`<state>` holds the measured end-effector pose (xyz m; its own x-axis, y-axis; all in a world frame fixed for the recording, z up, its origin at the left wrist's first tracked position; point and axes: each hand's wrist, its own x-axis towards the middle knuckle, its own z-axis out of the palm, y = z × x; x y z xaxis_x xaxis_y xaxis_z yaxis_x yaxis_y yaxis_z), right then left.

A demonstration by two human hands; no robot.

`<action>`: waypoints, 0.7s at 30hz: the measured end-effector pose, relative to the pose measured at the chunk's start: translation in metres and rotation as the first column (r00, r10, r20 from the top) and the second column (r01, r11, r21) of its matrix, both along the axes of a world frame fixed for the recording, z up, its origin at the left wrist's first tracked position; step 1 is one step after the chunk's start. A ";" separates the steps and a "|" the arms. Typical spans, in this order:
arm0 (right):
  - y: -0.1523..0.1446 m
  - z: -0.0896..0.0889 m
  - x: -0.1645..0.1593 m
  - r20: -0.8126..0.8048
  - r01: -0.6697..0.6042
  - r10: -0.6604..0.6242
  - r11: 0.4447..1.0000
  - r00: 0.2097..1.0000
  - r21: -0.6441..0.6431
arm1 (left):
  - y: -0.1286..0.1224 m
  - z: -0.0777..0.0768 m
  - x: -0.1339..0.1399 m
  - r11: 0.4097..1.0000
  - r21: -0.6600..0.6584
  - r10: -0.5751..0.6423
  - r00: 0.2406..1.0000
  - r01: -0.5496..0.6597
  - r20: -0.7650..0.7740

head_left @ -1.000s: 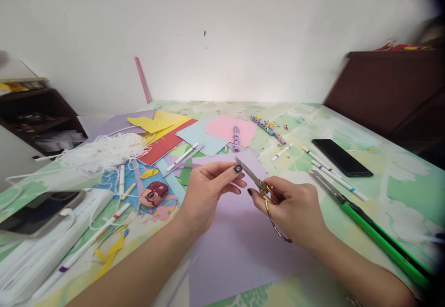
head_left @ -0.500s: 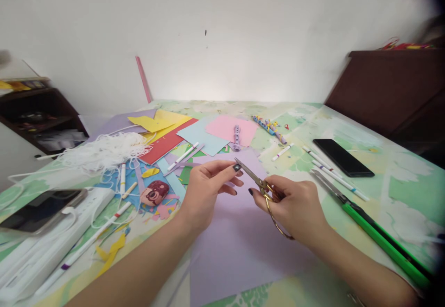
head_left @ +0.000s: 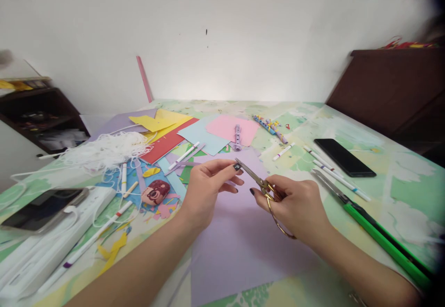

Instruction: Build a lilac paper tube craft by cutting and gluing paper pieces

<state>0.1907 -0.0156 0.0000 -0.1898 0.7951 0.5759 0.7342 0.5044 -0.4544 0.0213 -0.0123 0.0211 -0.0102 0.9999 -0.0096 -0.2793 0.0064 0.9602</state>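
My right hand (head_left: 290, 203) grips gold-handled scissors (head_left: 257, 180), its fingers in the loops and the blades pointing up and left. My left hand (head_left: 212, 186) is closed in a pinch at the blade tips; whatever lies between thumb and forefinger is too small or hidden to name. Both hands are above a large sheet of purple paper (head_left: 239, 251). Beyond them, a small purple paper roll with dark spots (head_left: 238, 136) stands by pink paper (head_left: 222, 125). Two decorated paper sticks (head_left: 269, 128) lie farther right.
At left are tangled white cord (head_left: 107, 149), coloured paper (head_left: 167, 141), a dark red bear-faced case (head_left: 155, 192), a phone (head_left: 41, 209) and a white power strip (head_left: 59, 247). Several markers lie about. A black phone (head_left: 344, 157) and a green-handled cutter (head_left: 382, 235) lie at right.
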 end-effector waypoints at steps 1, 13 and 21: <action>0.000 0.000 0.000 0.000 -0.002 0.002 1.000 1.000 -0.003 | 0.000 0.000 0.000 1.000 -0.001 0.002 1.000 -0.002 0.000; 0.001 0.000 0.002 0.014 -0.008 0.008 1.000 1.000 -0.002 | 0.000 -0.001 -0.002 1.000 0.006 0.007 1.000 -0.007 0.002; 0.004 0.007 0.002 -0.097 0.040 -0.054 0.989 0.994 -0.142 | 0.000 -0.001 -0.002 1.000 -0.007 -0.008 1.000 0.008 -0.008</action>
